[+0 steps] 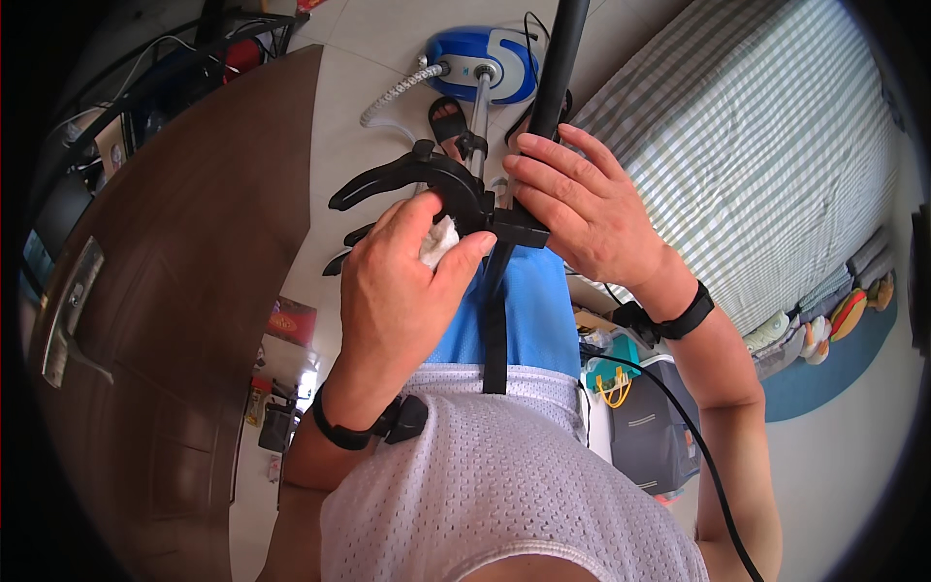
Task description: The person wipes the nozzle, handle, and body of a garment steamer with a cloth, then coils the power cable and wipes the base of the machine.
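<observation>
My left hand (393,286) pinches a crumpled white cloth (439,242) between thumb and fingers. It presses against a black curved hanger bracket (458,184), whose hooked arm reaches out to the left. The bracket joins a thin metal pole (480,116) rising from a blue and grey garment steamer (482,68) on the floor. Across a long black bar (558,73) lie the fingers of my right hand (592,213), steadying it just beside the bracket. That hand's thumb is hidden. A black block (521,229) sits at the bar's near end, between my hands.
A brown door (194,233) with a metal handle stands at left. To the right is a bed with a checked cover (747,145). Dark slippers (447,121) rest near the steamer and its ribbed hose (393,94). A grey storage box (652,427) stands beside me; a black cable (679,417) hangs nearby.
</observation>
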Tool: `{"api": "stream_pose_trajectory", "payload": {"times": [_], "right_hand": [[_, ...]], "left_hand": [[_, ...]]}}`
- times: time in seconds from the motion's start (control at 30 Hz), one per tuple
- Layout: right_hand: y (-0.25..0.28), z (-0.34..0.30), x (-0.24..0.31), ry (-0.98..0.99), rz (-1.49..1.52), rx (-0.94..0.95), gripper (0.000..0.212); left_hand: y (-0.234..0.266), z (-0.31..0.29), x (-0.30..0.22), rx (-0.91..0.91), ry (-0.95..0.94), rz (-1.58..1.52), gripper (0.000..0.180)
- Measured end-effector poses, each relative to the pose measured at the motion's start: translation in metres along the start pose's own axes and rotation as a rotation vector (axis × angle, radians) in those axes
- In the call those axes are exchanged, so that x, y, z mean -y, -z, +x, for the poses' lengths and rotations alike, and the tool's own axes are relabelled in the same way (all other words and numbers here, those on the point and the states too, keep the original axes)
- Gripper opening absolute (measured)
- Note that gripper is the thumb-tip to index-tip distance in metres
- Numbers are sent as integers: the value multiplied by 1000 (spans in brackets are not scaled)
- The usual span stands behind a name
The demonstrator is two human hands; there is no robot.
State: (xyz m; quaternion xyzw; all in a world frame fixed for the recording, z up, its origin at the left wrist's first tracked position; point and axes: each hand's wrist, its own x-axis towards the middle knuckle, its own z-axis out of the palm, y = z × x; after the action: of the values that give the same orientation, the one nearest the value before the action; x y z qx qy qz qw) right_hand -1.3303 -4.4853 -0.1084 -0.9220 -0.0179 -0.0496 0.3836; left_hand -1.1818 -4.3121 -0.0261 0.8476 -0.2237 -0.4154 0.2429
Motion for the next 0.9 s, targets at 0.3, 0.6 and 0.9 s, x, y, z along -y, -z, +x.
{"api": "stream_pose_trajectory", "payload": {"times": [0.3, 0.6, 0.9], "right_hand": [[-8, -6, -3, -40, 3, -5, 38], [-3, -131, -20, -816, -74, -461, 52], [-110, -403, -26, -1987, 238, -744, 40]], "left_hand": [[-4, 0, -11, -46, 59, 14, 37], [-4, -7, 6, -135, -182, 94, 46], [21, -47, 12, -176, -461, 64, 18]]}}
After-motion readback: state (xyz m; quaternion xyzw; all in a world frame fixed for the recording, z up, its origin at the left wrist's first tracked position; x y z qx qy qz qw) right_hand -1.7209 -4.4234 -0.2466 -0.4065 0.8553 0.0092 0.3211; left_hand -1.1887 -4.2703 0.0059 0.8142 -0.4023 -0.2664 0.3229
